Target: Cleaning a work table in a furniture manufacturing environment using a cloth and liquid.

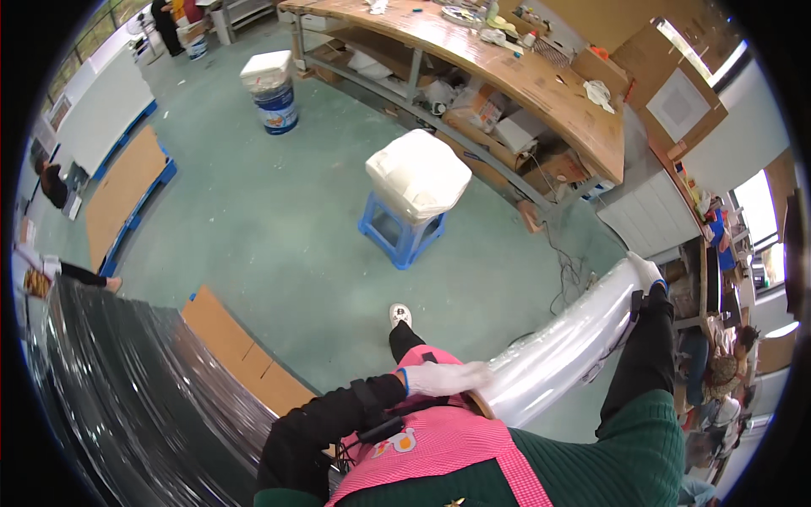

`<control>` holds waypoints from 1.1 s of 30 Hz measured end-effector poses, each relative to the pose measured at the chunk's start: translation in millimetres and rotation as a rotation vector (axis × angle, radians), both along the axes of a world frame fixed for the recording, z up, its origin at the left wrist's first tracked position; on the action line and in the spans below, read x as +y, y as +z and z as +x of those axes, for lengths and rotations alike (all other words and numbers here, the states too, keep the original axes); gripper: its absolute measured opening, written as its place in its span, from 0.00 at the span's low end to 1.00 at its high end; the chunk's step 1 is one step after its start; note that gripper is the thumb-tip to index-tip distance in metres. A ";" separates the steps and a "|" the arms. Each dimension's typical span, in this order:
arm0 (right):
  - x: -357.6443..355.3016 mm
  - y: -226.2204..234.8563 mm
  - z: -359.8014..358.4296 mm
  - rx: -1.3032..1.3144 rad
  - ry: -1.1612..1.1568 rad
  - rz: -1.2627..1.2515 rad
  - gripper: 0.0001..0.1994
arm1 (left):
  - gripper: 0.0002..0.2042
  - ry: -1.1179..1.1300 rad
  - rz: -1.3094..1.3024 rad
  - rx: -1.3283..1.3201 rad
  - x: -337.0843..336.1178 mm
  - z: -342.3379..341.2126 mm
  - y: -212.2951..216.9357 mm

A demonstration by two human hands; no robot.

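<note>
A long roll of clear stretch film [562, 342] slants in front of me, from my waist out to the right. My left hand [448, 378], in a white glove, holds its near end, where a brown cardboard core edge shows; its fingertips are a little blurred. At the far end my right hand [645, 270], also gloved in white, grips the roll with the arm stretched out. To my left stands a tall stack wrapped in shiny film [135, 380], with a brown cardboard sheet [245, 351] at its base.
A padded white seat on a blue stool [418, 177] stands ahead. Behind it is a long workbench [507, 68] with boxes underneath. A blue bucket [276, 108] sits farther left, near a cardboard-topped blue pallet [127, 198]. Cables [568, 270] lie on the floor. Other people are at both sides.
</note>
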State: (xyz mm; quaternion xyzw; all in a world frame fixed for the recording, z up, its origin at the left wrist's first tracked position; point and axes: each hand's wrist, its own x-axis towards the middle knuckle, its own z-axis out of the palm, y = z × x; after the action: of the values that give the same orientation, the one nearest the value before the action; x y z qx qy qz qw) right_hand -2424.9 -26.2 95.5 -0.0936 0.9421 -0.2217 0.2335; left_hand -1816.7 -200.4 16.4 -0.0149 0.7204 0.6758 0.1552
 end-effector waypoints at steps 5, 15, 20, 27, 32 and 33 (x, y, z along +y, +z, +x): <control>-58.5 -1.2 -57.4 0.473 0.932 0.159 0.23 | 0.43 -0.145 0.360 -0.068 -90.3 -32.2 16.3; -286.1 13.1 -69.1 0.084 0.396 0.215 0.29 | 0.45 -0.034 -0.273 -0.255 -237.2 -93.4 50.9; -422.7 16.5 -13.2 0.212 0.350 0.038 0.36 | 0.39 0.055 -0.427 -0.227 -326.5 -76.4 55.8; -572.4 29.6 31.6 0.259 0.277 0.223 0.35 | 0.55 0.271 -0.391 0.147 -466.3 -15.9 -18.2; -668.2 42.0 27.8 0.348 0.342 0.369 0.38 | 0.43 -0.015 -0.221 -0.154 -590.7 -4.5 42.6; -682.9 53.0 16.3 0.323 0.356 0.359 0.38 | 0.43 0.005 -0.226 -0.110 -608.6 -4.7 45.1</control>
State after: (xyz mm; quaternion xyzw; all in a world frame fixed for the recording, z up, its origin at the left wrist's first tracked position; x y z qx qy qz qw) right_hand -2408.5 -709.2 148.5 -0.2487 0.9600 0.0105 0.1285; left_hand -1821.4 -809.0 61.5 -0.0711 0.7822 0.5889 0.1904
